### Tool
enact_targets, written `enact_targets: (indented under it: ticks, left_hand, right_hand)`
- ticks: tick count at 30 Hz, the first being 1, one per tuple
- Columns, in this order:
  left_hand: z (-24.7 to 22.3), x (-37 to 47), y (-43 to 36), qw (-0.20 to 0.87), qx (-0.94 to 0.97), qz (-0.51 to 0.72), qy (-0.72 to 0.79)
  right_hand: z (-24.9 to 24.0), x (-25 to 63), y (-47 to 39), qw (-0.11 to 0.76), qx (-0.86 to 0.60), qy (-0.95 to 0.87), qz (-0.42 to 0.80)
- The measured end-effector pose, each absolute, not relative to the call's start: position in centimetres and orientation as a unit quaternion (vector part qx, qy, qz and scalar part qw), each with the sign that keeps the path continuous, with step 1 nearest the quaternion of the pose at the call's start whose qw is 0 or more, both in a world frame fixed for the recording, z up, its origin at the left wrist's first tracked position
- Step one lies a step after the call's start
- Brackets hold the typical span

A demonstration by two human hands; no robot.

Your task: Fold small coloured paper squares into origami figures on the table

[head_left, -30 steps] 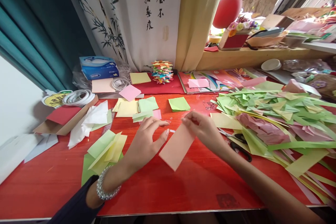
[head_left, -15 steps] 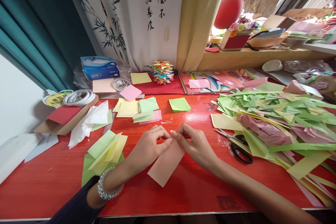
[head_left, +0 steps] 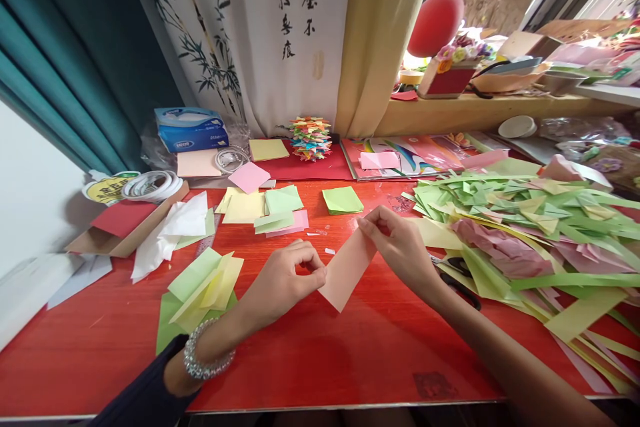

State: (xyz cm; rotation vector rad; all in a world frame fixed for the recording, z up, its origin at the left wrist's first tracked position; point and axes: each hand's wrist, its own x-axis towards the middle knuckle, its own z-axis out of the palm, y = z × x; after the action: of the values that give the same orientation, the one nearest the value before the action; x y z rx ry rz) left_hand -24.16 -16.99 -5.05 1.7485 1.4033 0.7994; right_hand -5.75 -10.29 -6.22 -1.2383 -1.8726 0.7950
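Over the middle of the red table, a pale pink paper strip (head_left: 349, 271) slants between my hands. My right hand (head_left: 397, 240) pinches its upper end between thumb and fingers. At the strip's left edge, my left hand (head_left: 293, 273) has thumb and forefinger closed on the paper. A small white scrap (head_left: 330, 251) lies on the table just beyond the strip. Black-handled scissors (head_left: 460, 280) lie right of my right hand, partly hidden by it. Left of my left wrist are folded green and yellow papers (head_left: 205, 287).
Cut paper strips and folded pieces (head_left: 525, 213) heap up on the right. Small square papers (head_left: 343, 200) lie beyond my hands. At the back stand a multicoloured folded-paper stack (head_left: 310, 138) and a blue tissue pack (head_left: 191, 130). A cardboard tray (head_left: 90, 240) sits at left.
My right hand has moved right and away from me, drawing the paper strip's upper end with it. My hands are now farther apart. The left hand has hardly moved.
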Motion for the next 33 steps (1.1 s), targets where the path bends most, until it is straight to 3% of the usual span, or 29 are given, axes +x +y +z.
enact_targets:
  ticks: [8,15,17,21,25,29,33]
  left_hand:
    - [-4.6,-24.1,-17.2,0.39,0.683,0.296,0.542]
    - [-3.7,-24.1,-17.3,0.381,0.699,0.301,0.525]
    - [-3.8,-24.2,-17.2,0.374,0.699,0.305,0.529]
    - [-3.9,-24.3,-17.1,0.363,0.697,0.312,0.534]
    - [-4.0,-24.3,-17.2,0.348,0.701,0.31,0.54]
    - [-4.8,-24.3,-17.3,0.183,0.727,0.371,0.548]
    - [-6.0,-24.2,-17.0,0.049,0.796,0.331,0.505]
  right_hand:
    - [-5.3,-3.3,-7.7,0.473,-0.461,-0.664,0.352]
    - [-5.9,-4.5,-8.4,0.271,-0.398,-0.715,0.507]
    - [-5.7,-4.5,-8.6,0.248,-0.402,-0.7,0.536]
    - [-5.1,-3.6,-8.1,0.277,-0.43,-0.685,0.518]
    - [-5.1,-2.5,-6.9,0.366,-0.455,-0.658,0.476]
    - [-5.6,-3.1,-7.2,0.417,-0.455,-0.611,0.496]
    - [-6.4,-5.4,-9.4,0.371,-0.39,-0.574,0.617]
